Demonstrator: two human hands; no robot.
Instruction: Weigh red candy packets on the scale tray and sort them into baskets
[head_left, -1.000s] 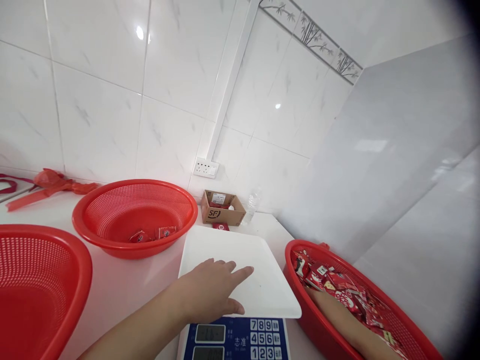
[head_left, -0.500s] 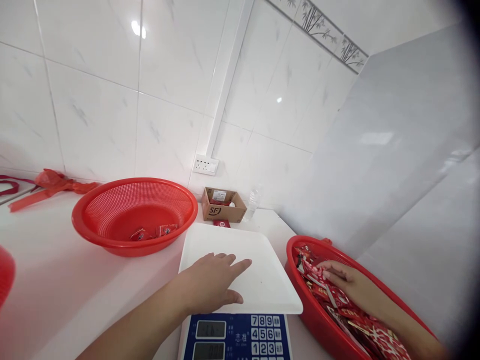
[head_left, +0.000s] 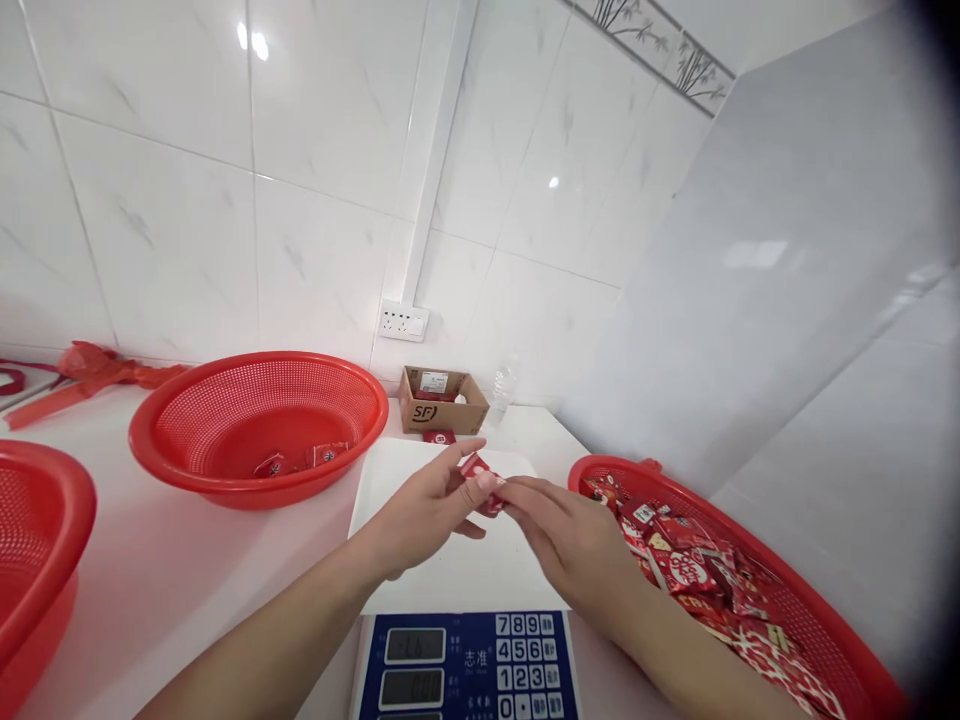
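Observation:
Both my hands meet above the white weighing pan [head_left: 420,585] of a blue-faced scale [head_left: 465,665]. My left hand [head_left: 420,510] and my right hand [head_left: 574,540] pinch one small red packet [head_left: 480,470] between their fingertips, a little above the pan. A red basket [head_left: 847,640] at my right is filled with several red packets [head_left: 690,570] of the same kind. Straight ahead on the left stands another red basket [head_left: 255,425] with two or three packets [head_left: 300,462] on its bottom.
A third red basket [head_left: 37,540] sits at the left edge. Against the tiled wall are a small cardboard box [head_left: 441,400], a clear bottle [head_left: 504,385], a wall socket [head_left: 403,321] and crumpled red plastic bags [head_left: 97,368]. A grey panel [head_left: 787,280] walls the right side.
My left hand lifted off the pan where it lay flat. My right hand came out of the right basket with a packet and met the left hand above the pan.

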